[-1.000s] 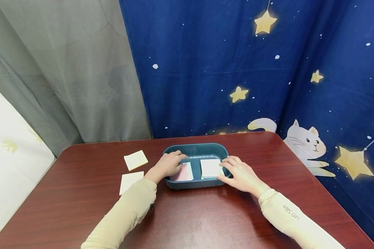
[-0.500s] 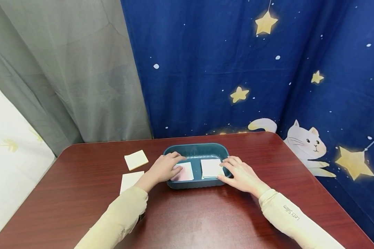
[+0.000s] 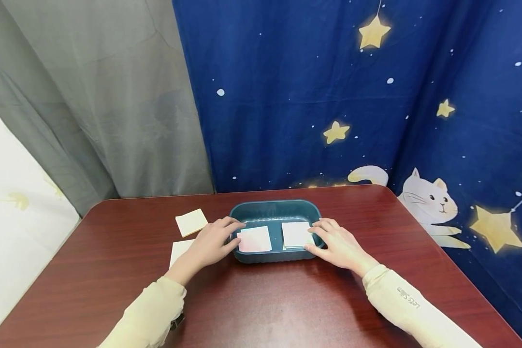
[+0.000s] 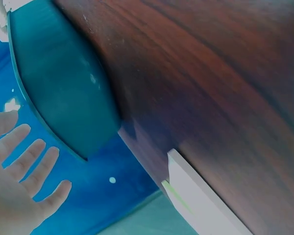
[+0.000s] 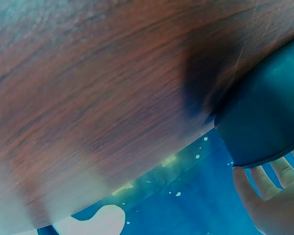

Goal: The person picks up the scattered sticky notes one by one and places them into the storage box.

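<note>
A dark teal plastic bin (image 3: 276,209) stands on the table. Two stacks of square paper notes lie inside it: a pinkish stack (image 3: 255,239) on the left and a white stack (image 3: 296,234) on the right. My left hand (image 3: 210,243) is at the bin's left end, fingers loosely spread, holding nothing; in the left wrist view its spread fingers (image 4: 50,161) show near the bin's wall (image 4: 59,83). At the right end, my right hand (image 3: 337,243) rests over the rim, fingertips close to the white stack. From the right wrist view, its fingers (image 5: 264,183) reach the rim.
Left of the bin, a pale yellow note stack (image 3: 191,222) lies on the dark red wooden table (image 3: 278,309). A white note stack (image 3: 180,250) lies nearer, partly hidden by my left hand and forearm. Grey and blue curtains (image 3: 278,96) hang behind the table.
My left hand has drawn back out of the bin to the left, leaving the pinkish note stack inside fully visible. The right hand has stayed at the right rim.
</note>
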